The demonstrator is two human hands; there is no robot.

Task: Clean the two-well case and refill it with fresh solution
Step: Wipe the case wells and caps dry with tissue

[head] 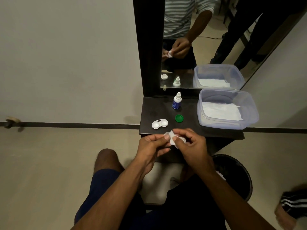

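Here, the case [159, 124] lies just beyond both hands' grip [172, 138].

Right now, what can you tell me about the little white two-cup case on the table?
The small white plastic two-well case lies flat on the dark table, near its front edge. Its two round wells sit side by side, both open, without caps, facing up. A dark mark shows between them. Nothing touches it; both hands are just in front.

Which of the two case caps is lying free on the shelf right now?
The green cap, open side up between the two-well case and the plastic tub. The other, pale cap is held in both hands with tissue.
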